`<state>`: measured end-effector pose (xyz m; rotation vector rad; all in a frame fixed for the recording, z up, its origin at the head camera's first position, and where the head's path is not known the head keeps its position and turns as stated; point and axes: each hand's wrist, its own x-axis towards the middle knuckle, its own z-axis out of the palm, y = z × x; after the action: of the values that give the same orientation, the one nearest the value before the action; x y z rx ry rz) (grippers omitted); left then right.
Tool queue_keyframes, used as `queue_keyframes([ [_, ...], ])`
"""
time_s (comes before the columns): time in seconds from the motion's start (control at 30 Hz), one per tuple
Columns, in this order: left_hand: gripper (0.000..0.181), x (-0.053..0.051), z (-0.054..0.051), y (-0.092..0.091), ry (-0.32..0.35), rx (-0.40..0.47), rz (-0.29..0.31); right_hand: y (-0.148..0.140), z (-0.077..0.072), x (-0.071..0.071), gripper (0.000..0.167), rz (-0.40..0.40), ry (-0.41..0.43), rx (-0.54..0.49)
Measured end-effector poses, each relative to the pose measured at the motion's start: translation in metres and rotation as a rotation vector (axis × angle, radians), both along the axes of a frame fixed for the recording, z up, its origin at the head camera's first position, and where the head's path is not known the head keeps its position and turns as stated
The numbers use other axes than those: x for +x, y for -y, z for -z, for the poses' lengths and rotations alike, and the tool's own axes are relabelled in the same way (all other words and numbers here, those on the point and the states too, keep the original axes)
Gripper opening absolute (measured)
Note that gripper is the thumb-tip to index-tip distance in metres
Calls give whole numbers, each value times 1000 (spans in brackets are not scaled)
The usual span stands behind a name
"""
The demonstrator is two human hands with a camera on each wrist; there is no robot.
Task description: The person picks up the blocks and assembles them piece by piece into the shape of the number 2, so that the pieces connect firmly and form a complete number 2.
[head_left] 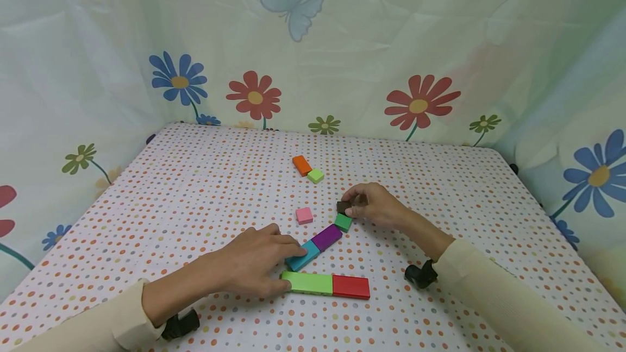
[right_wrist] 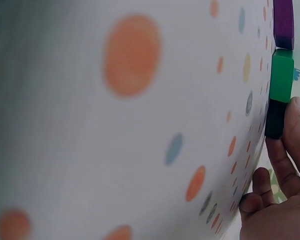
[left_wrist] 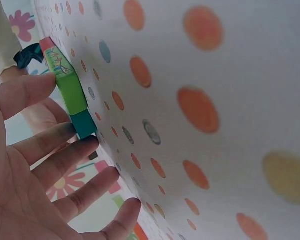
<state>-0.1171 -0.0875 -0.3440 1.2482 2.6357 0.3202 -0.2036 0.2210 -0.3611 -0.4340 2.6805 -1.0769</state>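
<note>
My left hand (head_left: 254, 262) rests with spread, fairly straight fingers, fingertips on a blue block (head_left: 302, 257) and thumb at the end of a long light green block (head_left: 310, 283). A purple block (head_left: 327, 238) adjoins the blue one end to end, and a red block (head_left: 351, 287) adjoins the light green one. My right hand (head_left: 379, 206) pinches a small black block (head_left: 343, 207) between thumb and fingers. That block touches a green block (right_wrist: 282, 75), whose other end is close to the purple block (right_wrist: 284, 22) in the right wrist view.
A pink block (head_left: 304, 215) lies alone between the hands. Farther back, an orange block (head_left: 301, 165) touches a small light green block (head_left: 315, 176) at a corner. All lie on a dotted tablecloth (head_left: 220, 178), with a flowered curtain (head_left: 342, 69) behind.
</note>
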Motion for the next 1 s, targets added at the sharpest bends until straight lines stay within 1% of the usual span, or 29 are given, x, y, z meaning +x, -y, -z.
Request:
queue_keyframes([
  [0.2,56,0,0,0,1,-3,-2,1,-2,0,24,2,-3,7],
  [0.47,56,0,0,0,3,2,0,6,-3,-1,19,37,-14,26],
  [0.8,57,0,0,0,2,4,-2,14,-3,-3,19,66,-4,17],
  [1.0,57,-1,0,0,-1,6,2,19,-2,-4,21,86,-10,37],
])
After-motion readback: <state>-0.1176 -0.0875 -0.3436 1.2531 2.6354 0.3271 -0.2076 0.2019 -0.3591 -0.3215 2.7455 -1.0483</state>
